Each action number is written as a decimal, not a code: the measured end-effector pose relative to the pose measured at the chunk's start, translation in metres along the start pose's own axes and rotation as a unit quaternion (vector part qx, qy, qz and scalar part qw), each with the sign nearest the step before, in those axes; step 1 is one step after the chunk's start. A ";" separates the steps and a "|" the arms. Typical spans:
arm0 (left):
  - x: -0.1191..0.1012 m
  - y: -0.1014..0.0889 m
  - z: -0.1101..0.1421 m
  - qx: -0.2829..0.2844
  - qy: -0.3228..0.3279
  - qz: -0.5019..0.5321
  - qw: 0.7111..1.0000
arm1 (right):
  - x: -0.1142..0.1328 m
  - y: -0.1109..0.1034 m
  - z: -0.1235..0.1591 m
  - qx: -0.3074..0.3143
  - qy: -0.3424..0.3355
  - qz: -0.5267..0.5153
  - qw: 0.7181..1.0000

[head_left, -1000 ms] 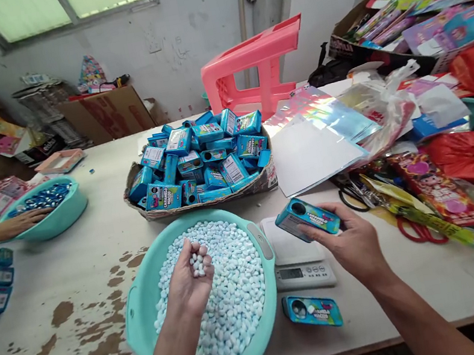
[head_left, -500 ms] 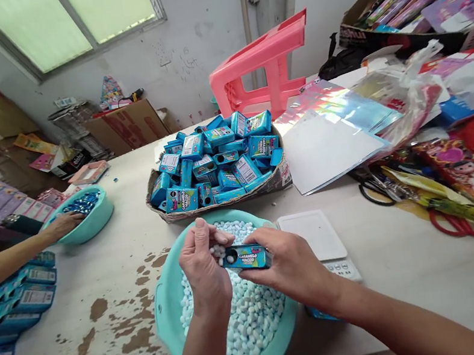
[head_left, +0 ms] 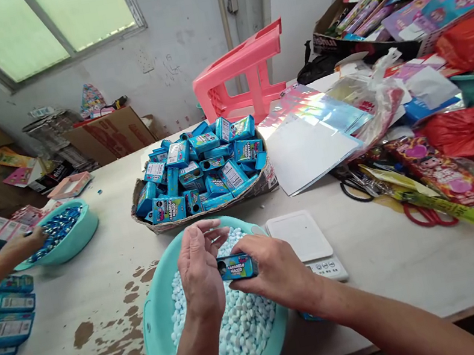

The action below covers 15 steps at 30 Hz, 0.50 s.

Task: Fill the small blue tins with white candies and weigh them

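My right hand grips a small blue candy box labelled "Caramelo Macizo", held level over a teal basin full of pale blue-white candies. My left hand is cupped against the box's open left end, fingers curled; whatever it holds is hidden. Both hands hover just above the candy pile.
A cardboard tray piled with several blue boxes stands behind the basin. A white scale sits to the right. Scissors, bags and packaging crowd the right side. At the left, another person's hand reaches into a second teal bowl. A pink stool stands behind.
My right hand brought the blue box from over the scale to above the basin. My left hand rose from the candies and closed against the box's end.
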<state>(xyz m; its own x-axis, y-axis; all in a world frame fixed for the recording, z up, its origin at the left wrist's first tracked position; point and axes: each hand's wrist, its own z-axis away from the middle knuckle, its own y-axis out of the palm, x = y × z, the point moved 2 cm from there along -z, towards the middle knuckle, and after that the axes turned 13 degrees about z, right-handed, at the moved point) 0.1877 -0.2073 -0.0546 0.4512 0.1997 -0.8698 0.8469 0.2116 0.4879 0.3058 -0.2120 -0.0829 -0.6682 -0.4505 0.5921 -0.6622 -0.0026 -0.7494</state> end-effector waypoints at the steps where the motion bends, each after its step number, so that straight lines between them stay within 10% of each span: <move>1: -0.001 0.003 -0.001 -0.001 0.002 0.012 1.000 | 0.000 -0.001 0.001 0.002 0.000 -0.006 1.000; 7: -0.014 -0.022 -0.005 -0.064 0.080 -0.002 0.995 | -0.039 -0.038 0.018 -0.050 0.089 -0.095 0.990; 15: 0.028 -0.095 0.045 -0.014 -0.199 -0.348 0.916 | -0.129 -0.036 0.037 -0.128 0.176 -0.002 0.976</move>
<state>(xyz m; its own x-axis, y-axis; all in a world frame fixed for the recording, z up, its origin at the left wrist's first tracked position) 0.1326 -0.2648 -0.1285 -0.1235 -0.3560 -0.9263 0.9633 0.1811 -0.1981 0.4285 -0.1869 -0.1439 -0.7112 -0.1163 0.6933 -0.6974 0.2405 -0.6751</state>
